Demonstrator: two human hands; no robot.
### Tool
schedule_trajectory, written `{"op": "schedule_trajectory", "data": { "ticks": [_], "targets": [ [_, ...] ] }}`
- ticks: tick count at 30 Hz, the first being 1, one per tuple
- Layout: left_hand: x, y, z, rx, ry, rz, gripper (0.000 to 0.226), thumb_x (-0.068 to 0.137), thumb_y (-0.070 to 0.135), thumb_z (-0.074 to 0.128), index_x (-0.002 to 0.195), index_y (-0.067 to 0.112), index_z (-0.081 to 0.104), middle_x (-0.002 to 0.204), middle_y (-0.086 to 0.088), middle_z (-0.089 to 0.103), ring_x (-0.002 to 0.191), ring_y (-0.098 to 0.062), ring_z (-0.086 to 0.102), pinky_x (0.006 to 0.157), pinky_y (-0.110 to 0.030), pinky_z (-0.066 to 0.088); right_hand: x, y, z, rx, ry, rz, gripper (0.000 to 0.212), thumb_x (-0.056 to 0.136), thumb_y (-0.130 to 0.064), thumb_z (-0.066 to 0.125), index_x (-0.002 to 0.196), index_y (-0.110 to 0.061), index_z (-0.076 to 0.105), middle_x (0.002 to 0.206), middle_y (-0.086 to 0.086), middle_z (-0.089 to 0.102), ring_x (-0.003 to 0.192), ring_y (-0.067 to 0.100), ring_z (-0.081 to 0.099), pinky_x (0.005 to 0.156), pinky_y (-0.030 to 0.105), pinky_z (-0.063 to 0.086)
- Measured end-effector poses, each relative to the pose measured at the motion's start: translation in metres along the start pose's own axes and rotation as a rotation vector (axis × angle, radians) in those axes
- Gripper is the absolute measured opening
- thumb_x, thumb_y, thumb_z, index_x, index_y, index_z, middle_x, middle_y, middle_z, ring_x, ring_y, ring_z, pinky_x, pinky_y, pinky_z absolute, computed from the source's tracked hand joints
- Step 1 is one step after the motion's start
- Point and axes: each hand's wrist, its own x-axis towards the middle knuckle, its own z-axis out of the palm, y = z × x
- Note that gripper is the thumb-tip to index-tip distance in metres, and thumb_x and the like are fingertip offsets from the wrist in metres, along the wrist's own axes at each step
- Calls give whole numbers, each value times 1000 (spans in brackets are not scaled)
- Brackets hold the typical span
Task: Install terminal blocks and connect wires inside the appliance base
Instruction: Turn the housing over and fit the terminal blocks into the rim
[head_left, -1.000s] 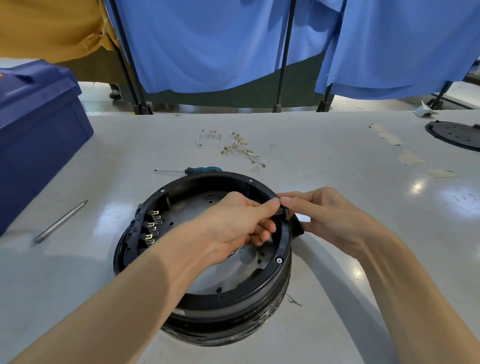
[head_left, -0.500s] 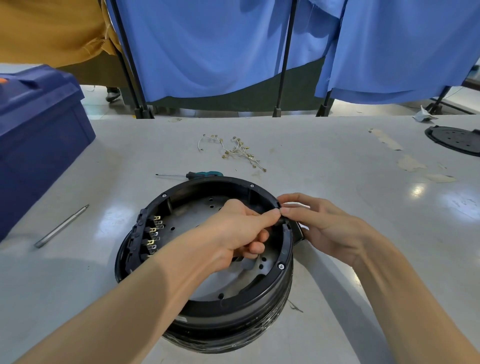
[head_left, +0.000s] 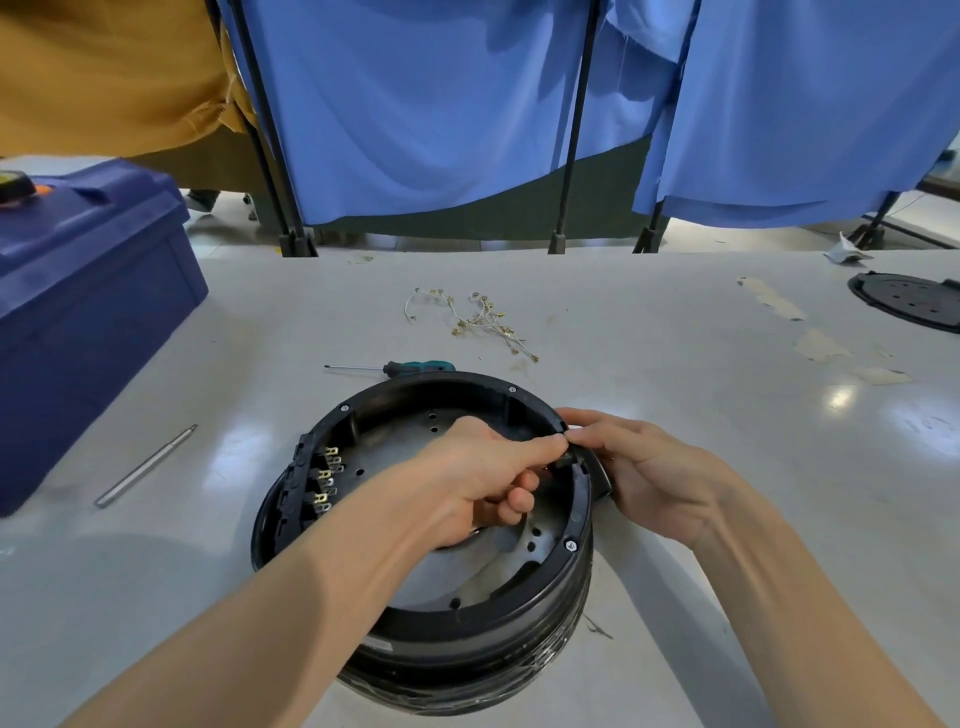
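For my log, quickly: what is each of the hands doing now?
Left hand: pinches a small black plastic part at the rim of the round black appliance base.
Right hand: grips that part from outside.

Appliance base (head_left: 415, 618) – round, black, open side up, sitting flat on the tabletop (head_left: 701, 415) near its front edge. Inside is a grey metal plate with scattered holes; silver screws dot the rim.

Terminal block (head_left: 292, 486) – black, seated against the left inner wall, a row of brass tabs pointing toward the centre.

Small black block (head_left: 565, 459) at the right rim, pinched there by the left hand (head_left: 467, 483), with the right hand (head_left: 654, 467) gripping it from outside the rim; mostly hidden by fingers.

Wires (head_left: 480, 322): short, whitish, brass-tipped, a loose tangle on the tabletop well beyond the base.
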Motion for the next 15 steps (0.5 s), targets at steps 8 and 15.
{"op": "schedule_trajectory", "data": {
  "ticks": [8, 15],
  "targets": [
    [-17, 16, -53, 380, 567, 484, 23, 80, 46, 73, 78, 23, 69, 55, 6, 61, 45, -9, 54, 49, -21, 40, -3, 0, 10, -118, 15, -168, 45, 74, -20, 81, 117, -22, 71, 121, 1, 69, 108, 16, 67, 84, 32, 56],
    [-22, -20, -116, 775, 618, 492, 20, 92, 29, 62, 111, 29, 67, 112, 10, 66, 111, -16, 59, 89, -17, 43, -7, -6, 12, -296, -12, -205, 36, 84, -8, 72, 116, -23, 71, 120, 3, 70, 109, 23, 68, 81, 38, 56]
  ]
}}
